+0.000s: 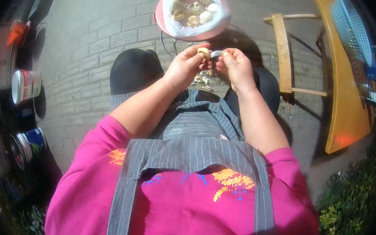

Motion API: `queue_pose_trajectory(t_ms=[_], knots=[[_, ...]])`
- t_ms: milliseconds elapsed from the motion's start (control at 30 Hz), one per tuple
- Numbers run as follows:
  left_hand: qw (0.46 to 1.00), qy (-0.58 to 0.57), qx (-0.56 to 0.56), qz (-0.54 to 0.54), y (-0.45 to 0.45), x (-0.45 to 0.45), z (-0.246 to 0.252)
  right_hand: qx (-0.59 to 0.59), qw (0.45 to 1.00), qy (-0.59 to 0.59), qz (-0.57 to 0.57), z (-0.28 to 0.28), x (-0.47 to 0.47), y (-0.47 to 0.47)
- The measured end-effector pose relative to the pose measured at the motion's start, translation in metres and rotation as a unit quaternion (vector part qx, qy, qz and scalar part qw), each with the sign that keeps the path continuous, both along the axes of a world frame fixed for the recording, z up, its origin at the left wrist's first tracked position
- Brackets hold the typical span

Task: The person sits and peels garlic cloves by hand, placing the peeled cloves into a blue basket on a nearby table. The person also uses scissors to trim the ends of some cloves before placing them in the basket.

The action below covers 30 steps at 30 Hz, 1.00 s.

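Note:
My left hand (pixel 190 61) pinches a small pale-yellow piece (pixel 204 52) that looks like a garlic clove. Close beside it, my right hand (pixel 235 64) grips a thin whitish strip (pixel 216 54) between thumb and fingers; whether this is peel or a small blade I cannot tell. The strip's tip reaches the clove. Beyond both hands, a clear plastic bag (pixel 168 17) lines a pink round container or seat (pixel 222 27). In the bag lie several pale and brownish bulbs (pixel 195 7), seemingly garlic. Scraps of peel (pixel 205 80) are scattered on the ground below my hands.
A yellow wooden table (pixel 349 116) stands on the right, bearing a blue perforated basket (pixel 352 29). A wooden frame (pixel 284 55) juts from beside it. On the left are a white bucket (pixel 26 86) and a blue-and-white bucket (pixel 31 143). Grey paving (pixel 89 53) covers the ground.

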<state>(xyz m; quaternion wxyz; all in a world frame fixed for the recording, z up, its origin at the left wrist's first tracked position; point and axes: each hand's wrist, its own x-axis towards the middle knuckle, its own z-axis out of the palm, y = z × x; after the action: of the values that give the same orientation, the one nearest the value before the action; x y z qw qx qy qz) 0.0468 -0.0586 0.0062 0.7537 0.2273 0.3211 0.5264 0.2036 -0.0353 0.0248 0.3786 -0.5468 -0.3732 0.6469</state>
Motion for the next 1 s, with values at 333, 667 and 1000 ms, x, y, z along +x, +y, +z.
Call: queue_pose_trajectory(t_ms=[333,667,1000], knots=[[1.0,-0.021,-0.024,0.002,0.002,-0.005,-0.002,0.26,0.914,-0.307,0.043,-0.008,0.003,-0.001],[0.95,0.308,0.058,-0.014,0.001,-0.001,-0.018,0.289,0.919,-0.245,0.109,0.001,-0.005,-0.008],[0.93,0.36,0.058,-0.05,0.0,-0.003,-0.013,0.212,0.93,-0.249,0.168,0.01,-0.001,-0.005]])
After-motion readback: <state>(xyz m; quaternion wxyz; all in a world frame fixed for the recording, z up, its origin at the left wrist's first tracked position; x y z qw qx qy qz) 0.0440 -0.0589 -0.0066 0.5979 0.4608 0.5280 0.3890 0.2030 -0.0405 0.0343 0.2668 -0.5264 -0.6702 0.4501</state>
